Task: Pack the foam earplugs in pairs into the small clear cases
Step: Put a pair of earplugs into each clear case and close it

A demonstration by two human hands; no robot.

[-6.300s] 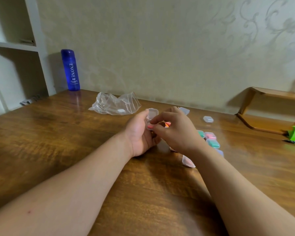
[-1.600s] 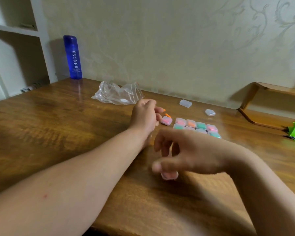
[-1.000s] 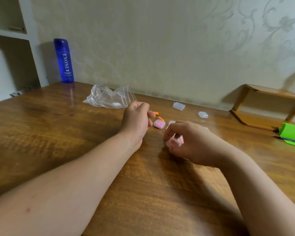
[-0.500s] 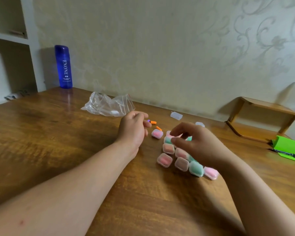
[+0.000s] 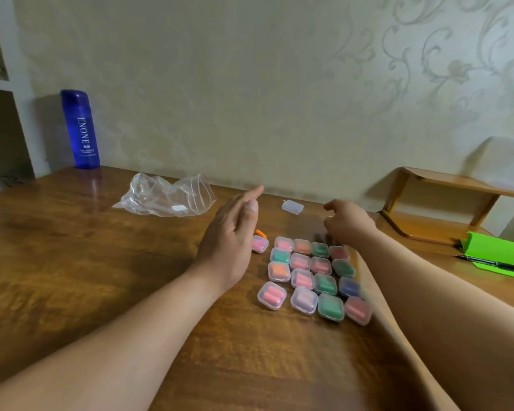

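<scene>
A person sits at a wooden table (image 5: 72, 262), with both bare forearms stretching into the picture from below. Between the arms lies a tidy block of small clear cases (image 5: 309, 274), roughly four rows of four. Each is closed and shows pink, orange, green or dark blue foam earplugs inside. One more filled pink case (image 5: 259, 244) sits just beside the block on its left, close to the left hand.

Half a second ago the right hand hovered over the block with pinched fingers and the left hand was curled near the loose earplugs. Now the left hand (image 5: 229, 241) has lifted and opened, with straight fingers pointing away from the person and nothing in it. The right hand (image 5: 349, 223) has left the block and reaches toward the far edge of the table. Its fingers are loosely curled and no object shows in them.

A loose orange earplug (image 5: 260, 233) peeks out past the left thumb. An empty clear case (image 5: 292, 207) waits near the wall, between the two hands. The latest case seems to have joined the block, and the person is probably about to fetch an empty case for the remaining earplugs.

Further back are a crumpled clear plastic bag (image 5: 166, 200), a blue bottle (image 5: 80, 129) and a small wooden stand (image 5: 445, 203).
</scene>
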